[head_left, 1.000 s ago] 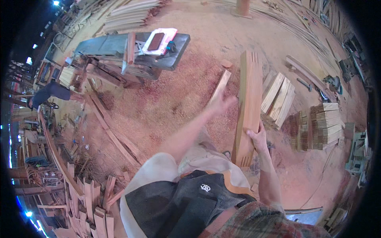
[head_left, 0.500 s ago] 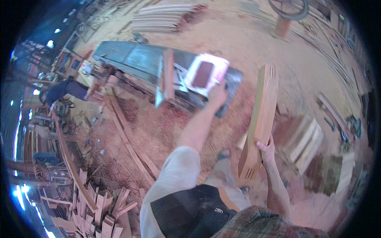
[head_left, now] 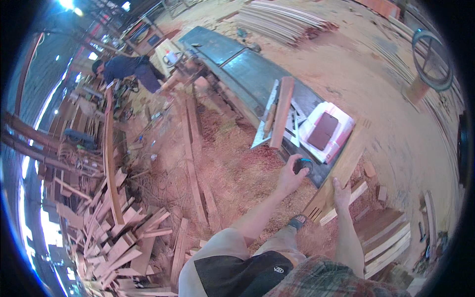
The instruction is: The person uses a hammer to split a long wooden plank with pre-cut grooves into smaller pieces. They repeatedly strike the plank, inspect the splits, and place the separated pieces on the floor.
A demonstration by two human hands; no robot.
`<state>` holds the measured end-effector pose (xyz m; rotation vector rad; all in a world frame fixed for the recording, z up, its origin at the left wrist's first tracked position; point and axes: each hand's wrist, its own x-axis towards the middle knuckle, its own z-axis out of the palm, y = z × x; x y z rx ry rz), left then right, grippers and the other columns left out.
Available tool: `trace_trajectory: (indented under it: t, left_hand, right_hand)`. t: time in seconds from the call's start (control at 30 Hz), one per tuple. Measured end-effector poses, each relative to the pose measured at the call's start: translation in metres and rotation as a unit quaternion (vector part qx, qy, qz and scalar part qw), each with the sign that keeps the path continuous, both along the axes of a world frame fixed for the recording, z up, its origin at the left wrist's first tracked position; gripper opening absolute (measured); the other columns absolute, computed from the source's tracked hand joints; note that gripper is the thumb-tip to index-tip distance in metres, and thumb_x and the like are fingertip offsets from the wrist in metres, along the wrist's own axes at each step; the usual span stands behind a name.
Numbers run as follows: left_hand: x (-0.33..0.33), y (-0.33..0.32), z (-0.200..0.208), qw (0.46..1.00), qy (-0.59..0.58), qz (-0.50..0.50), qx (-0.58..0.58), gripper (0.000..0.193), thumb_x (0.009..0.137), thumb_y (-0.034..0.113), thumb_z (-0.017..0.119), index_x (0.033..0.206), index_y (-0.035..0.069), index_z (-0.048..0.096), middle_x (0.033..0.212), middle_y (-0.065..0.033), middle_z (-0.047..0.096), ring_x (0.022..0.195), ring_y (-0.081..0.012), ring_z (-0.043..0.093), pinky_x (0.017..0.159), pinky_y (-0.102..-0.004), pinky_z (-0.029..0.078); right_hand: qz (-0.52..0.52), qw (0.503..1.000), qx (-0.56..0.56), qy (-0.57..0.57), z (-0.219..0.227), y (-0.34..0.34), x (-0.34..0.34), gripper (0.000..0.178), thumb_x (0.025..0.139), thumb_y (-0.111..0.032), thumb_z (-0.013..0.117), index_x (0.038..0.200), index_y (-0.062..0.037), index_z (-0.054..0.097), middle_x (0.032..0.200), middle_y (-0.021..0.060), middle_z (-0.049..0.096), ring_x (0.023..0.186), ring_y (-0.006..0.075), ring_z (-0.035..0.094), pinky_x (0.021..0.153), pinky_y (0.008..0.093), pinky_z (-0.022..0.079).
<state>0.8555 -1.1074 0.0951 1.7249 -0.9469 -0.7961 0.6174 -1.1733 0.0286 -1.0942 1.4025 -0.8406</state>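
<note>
My left hand (head_left: 289,179) is closed around a small black and teal tape measure (head_left: 303,167) at the near edge of the long metal machine table (head_left: 262,67). My right hand (head_left: 342,195) grips a thick wooden piece (head_left: 341,171) with narrow slots cut in its ends, thumb on top. The piece slants past the table's right end. On the table lie white papers (head_left: 343,115) with a dark phone (head_left: 323,131) on them. Beside these are a reddish wooden strip (head_left: 283,111) and metal set squares (head_left: 293,129).
Offcuts (head_left: 116,247) are heaped at the lower left, with long boards (head_left: 190,163) on the sawdust floor. Stacked wooden pieces (head_left: 381,235) stand at my right. A wheel on a post (head_left: 420,89) is at the far right. Another person (head_left: 131,72) bends over at the far left.
My left hand has left the papers and come back toward me, now with the tape measure in it. The slotted wooden piece has tilted and sits closer to the table. The view has turned.
</note>
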Motion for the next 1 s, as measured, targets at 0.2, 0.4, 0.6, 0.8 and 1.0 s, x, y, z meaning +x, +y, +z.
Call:
trace_trajectory:
  t: [0.2, 0.4, 0.6, 0.8, 1.0]
  left_hand:
    - [0.001, 0.007, 0.014, 0.999, 0.040, 0.004, 0.013, 0.057, 0.090, 0.018, 0.081, 0.139, 0.007, 0.054, 0.108, -0.0102, 0.072, 0.098, -0.0178, 0.069, 0.089, -0.0350, 0.056]
    - [-0.008, -0.007, 0.015, 0.997, -0.026, -0.024, -0.073, 0.058, 0.087, 0.014, 0.082, 0.138, 0.005, 0.055, 0.127, -0.0125, 0.065, 0.119, -0.0219, 0.063, 0.102, -0.0391, 0.051]
    - [0.015, -0.053, 0.028, 0.991, -0.062, 0.019, -0.115, 0.076, 0.087, 0.009, 0.082, 0.149, -0.007, 0.040, 0.136, -0.0209, 0.059, 0.126, -0.0300, 0.060, 0.110, -0.0406, 0.048]
    - [0.059, -0.169, 0.038, 0.992, -0.118, 0.006, -0.042, 0.068, 0.086, 0.027, 0.085, 0.135, -0.006, 0.051, 0.124, -0.0265, 0.065, 0.116, -0.0377, 0.067, 0.101, -0.0433, 0.051]
    - [0.070, -0.240, 0.016, 0.964, -0.259, -0.045, 0.051, 0.070, 0.083, 0.027, 0.085, 0.136, -0.006, 0.052, 0.124, -0.0272, 0.067, 0.118, -0.0365, 0.068, 0.101, -0.0450, 0.052]
  right_hand:
    - [0.105, 0.982, -0.086, 0.131, -0.012, -0.028, 0.010, 0.080, 0.100, -0.044, 0.070, 0.154, 0.0063, 0.041, 0.134, 0.0274, 0.067, 0.125, 0.0375, 0.066, 0.107, 0.0430, 0.049]
    - [0.138, 0.986, -0.035, 0.083, -0.038, -0.057, -0.002, 0.075, 0.103, -0.044, 0.066, 0.152, 0.0069, 0.042, 0.132, 0.0274, 0.068, 0.125, 0.0369, 0.067, 0.105, 0.0446, 0.050]
    - [0.099, 0.979, -0.035, 0.173, -0.054, 0.039, -0.130, 0.078, 0.105, -0.046, 0.063, 0.158, 0.0061, 0.038, 0.141, 0.0237, 0.062, 0.117, 0.0288, 0.067, 0.104, 0.0404, 0.050]
    - [-0.101, 0.966, 0.221, 0.083, -0.077, 0.262, -0.274, 0.086, 0.098, -0.047, 0.072, 0.164, -0.0053, 0.035, 0.106, 0.0055, 0.067, 0.080, 0.0153, 0.065, 0.062, 0.0311, 0.049]
    - [-0.303, 0.847, 0.433, 0.059, -0.056, 0.479, -0.311, 0.075, 0.097, -0.050, 0.071, 0.155, -0.0082, 0.049, 0.100, 0.0047, 0.064, 0.082, 0.0175, 0.066, 0.065, 0.0329, 0.046]
